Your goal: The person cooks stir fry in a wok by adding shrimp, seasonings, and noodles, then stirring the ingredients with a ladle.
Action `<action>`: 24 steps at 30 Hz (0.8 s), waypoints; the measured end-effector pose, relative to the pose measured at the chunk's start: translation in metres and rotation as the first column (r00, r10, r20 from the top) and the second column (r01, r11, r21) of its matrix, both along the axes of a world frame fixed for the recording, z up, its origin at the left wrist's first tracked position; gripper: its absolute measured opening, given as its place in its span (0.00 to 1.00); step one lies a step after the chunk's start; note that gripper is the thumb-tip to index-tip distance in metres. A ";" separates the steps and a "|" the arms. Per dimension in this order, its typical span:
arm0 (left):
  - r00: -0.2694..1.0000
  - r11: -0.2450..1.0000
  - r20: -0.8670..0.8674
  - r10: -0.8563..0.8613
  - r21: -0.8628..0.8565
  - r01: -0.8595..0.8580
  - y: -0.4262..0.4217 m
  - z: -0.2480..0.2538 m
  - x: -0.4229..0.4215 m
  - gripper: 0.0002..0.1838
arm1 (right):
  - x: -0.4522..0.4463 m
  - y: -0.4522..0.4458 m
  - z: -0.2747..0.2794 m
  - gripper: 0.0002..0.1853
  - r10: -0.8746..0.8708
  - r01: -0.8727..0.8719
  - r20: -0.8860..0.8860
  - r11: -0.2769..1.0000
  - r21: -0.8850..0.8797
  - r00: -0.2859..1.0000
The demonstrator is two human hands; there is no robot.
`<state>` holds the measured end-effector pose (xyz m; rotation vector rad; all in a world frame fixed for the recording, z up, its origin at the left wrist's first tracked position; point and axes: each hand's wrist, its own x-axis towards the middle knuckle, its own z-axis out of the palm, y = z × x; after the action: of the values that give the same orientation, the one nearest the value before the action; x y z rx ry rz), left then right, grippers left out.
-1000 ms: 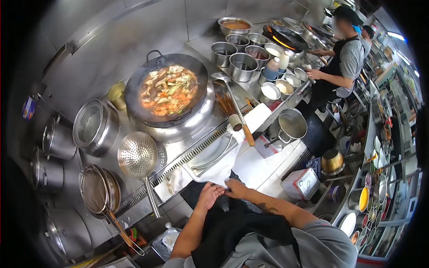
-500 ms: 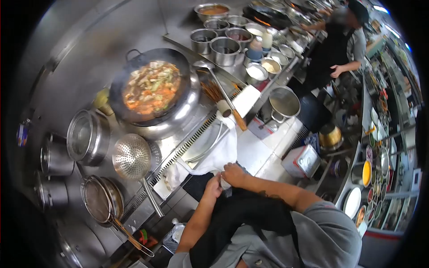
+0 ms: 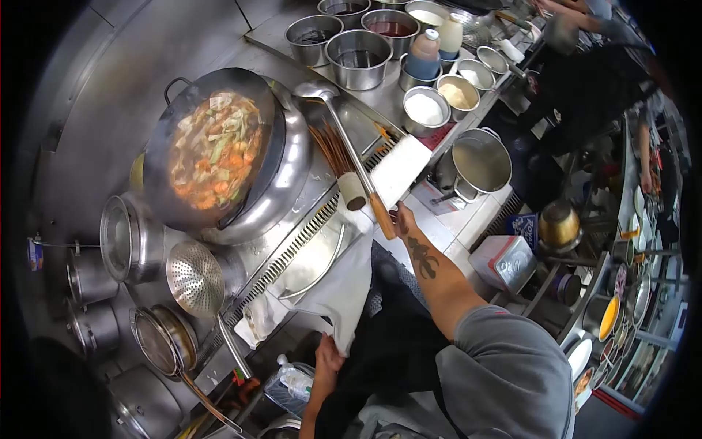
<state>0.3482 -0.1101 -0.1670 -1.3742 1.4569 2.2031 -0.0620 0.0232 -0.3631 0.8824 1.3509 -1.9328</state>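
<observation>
My right hand (image 3: 402, 220) is right beside the wooden handle of a ladle (image 3: 381, 214); its fingers are partly hidden, but they do not look wrapped round the handle. The ladle lies slantwise across the stove edge, bowl upward. Low by my apron, my left hand (image 3: 330, 354) hangs loosely open next to a white cloth (image 3: 349, 282) draped over the stove's front edge. A large black wok (image 3: 159, 164) on the burner holds steaming food (image 3: 216, 150) with orange and pale pieces. Close to the ladle lies a bundled bamboo brush (image 3: 352, 192).
A perforated skimmer (image 3: 196, 279) and a wire strainer (image 3: 157, 342) rest at the left, near lidded pots (image 3: 121, 238). Metal seasoning containers (image 3: 358, 62) and bottles (image 3: 424, 55) line the back. A pot (image 3: 480, 162) stands at the right, and a co-worker (image 3: 596, 80) is beyond it.
My hands have come apart from in front of my apron. The right has moved forward to the ladle handle, and the left has lowered. The view has shifted closer to the stove.
</observation>
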 end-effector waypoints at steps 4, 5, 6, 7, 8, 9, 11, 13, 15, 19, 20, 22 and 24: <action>0.990 0.944 0.055 0.129 0.300 -0.140 0.015 0.002 0.031 0.21 | -0.006 -0.019 0.012 0.34 0.004 -0.065 -0.233 0.965 -0.256 0.973; 0.989 0.928 0.062 0.133 0.342 -0.146 0.017 0.000 0.036 0.21 | -0.004 -0.022 0.027 0.34 0.002 -0.075 -0.252 0.958 -0.278 0.968; 0.989 0.912 0.065 0.132 0.383 -0.147 0.018 -0.002 0.037 0.20 | -0.003 -0.021 0.038 0.34 0.000 -0.085 -0.273 0.951 -0.299 0.962; 0.990 0.895 0.066 0.126 0.422 -0.142 0.020 -0.005 0.036 0.20 | -0.002 -0.014 0.035 0.34 -0.004 -0.094 -0.294 0.943 -0.318 0.956; 0.992 0.874 0.063 0.112 0.469 -0.129 0.020 -0.009 0.033 0.20 | -0.001 -0.006 0.032 0.32 -0.017 -0.079 -0.242 0.921 -0.382 0.970; 0.993 0.850 0.058 0.099 0.514 -0.115 0.020 -0.017 0.029 0.20 | 0.001 0.007 0.028 0.31 0.044 -0.094 -0.188 0.961 -0.262 0.981; 0.998 0.781 0.026 0.049 0.622 -0.055 0.017 -0.041 0.009 0.19 | 0.023 0.022 0.046 0.28 0.267 -0.257 -0.182 0.963 0.077 0.946; 1.000 0.698 -0.026 -0.011 0.715 0.026 0.012 -0.080 -0.017 0.19 | 0.069 0.029 0.070 0.24 0.655 -0.454 -0.298 0.721 0.524 0.695; 0.999 0.701 0.036 -0.008 0.713 -0.020 0.010 -0.059 -0.058 0.16 | 0.131 0.046 0.092 0.18 0.836 -0.281 -0.475 0.542 0.792 0.273; 0.989 0.582 -0.098 -0.109 0.800 0.144 0.003 -0.026 -0.097 0.16 | 0.209 0.025 0.170 0.15 0.746 -0.344 -0.573 0.468 0.814 -0.340; 0.985 0.763 -0.022 -0.172 0.630 0.148 0.009 -0.027 -0.100 0.17 | 0.215 0.022 0.170 0.13 0.802 -0.393 -0.508 0.378 0.838 -0.313; 0.990 0.962 0.092 -0.107 0.260 0.080 0.025 -0.021 -0.103 0.18 | 0.229 0.015 0.169 0.10 0.899 -0.490 -0.348 0.184 0.852 -0.267; 0.989 0.972 0.129 -0.079 0.229 0.048 0.020 -0.013 -0.102 0.17 | 0.225 0.005 0.183 0.08 0.912 -0.489 -0.295 0.126 0.863 -0.285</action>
<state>0.2459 -0.0900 -0.1803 -1.3528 1.1476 2.1120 0.1630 0.0287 -0.1802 -1.1494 2.1266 -0.7299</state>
